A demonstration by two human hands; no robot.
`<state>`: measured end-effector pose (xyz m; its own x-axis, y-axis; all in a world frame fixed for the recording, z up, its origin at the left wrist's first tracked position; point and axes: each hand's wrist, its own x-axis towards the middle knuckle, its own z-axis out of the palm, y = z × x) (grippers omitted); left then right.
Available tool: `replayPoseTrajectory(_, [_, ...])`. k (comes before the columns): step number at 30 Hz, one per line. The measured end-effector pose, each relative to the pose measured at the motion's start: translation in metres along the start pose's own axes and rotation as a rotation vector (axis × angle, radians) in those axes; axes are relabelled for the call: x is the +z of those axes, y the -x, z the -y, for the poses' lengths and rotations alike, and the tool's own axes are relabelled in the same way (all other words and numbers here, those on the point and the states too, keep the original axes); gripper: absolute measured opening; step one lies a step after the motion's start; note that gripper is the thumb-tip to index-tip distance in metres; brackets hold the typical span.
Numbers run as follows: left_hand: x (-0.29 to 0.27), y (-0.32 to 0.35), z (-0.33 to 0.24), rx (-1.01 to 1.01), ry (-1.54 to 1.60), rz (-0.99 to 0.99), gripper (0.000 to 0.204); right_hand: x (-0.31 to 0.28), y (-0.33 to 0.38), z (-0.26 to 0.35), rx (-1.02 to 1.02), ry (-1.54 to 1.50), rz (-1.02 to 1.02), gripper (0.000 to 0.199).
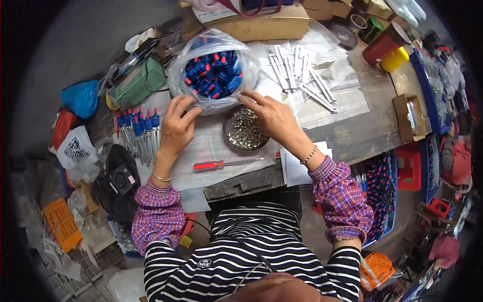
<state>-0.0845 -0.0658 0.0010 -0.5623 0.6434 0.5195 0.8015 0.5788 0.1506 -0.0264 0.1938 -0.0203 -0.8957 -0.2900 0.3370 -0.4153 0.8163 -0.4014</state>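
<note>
A clear plastic bag (250, 60) stands on the bench, its mouth spread wide around a heap of blue plastic parts with red tips (214, 74). My left hand (177, 123) has its fingers curled on the bag's near left edge. On the near right edge, my right hand (274, 118) pinches the plastic between thumb and fingers. A round dish of small metal screws (245, 132) sits just below the bag, partly under my right hand. Nearer to me lies a screwdriver (211, 165) with a red handle, its shaft pointing right.
White metal strips (304, 70) lie on paper at the far right. Assembled blue-handled pieces (140, 132) line up at the left. A cardboard box (408, 118) stands at the right edge, and white paper sheets (297, 168) lie by the front edge. A wooden box (251, 27) is behind the bag.
</note>
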Motion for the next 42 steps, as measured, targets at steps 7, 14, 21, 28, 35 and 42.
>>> replayPoseTrajectory(7, [-0.002, -0.004, -0.006, -0.020, 0.040, 0.004, 0.025, -0.012, 0.003, -0.011, 0.032, -0.032, 0.101, 0.065])
replayPoseTrajectory(14, [-0.002, 0.003, -0.007, -0.025, 0.028, -0.038, 0.028, -0.033, 0.015, -0.100, 0.342, -0.229, -0.302, 0.022])
replayPoseTrajectory(21, [-0.002, 0.004, -0.011, -0.053, 0.051, -0.031, 0.029, -0.048, 0.036, -0.138, 0.584, 0.213, -0.175, 0.027])
replayPoseTrajectory(28, [-0.007, 0.003, -0.019, -0.046, 0.080, -0.030, 0.029, -0.058, 0.043, -0.147, 0.734, 0.004, -0.105, 0.022])
replayPoseTrajectory(35, [-0.015, -0.004, -0.054, -0.122, 0.255, -0.042, 0.026, -0.083, 0.066, -0.118, 0.768, -0.309, -0.270, 0.019])
replayPoseTrajectory(42, [-0.008, -0.010, -0.102, -0.328, 0.938, 0.096, 0.027, -0.096, 0.099, -0.027, 0.628, -0.555, -0.456, 0.015])
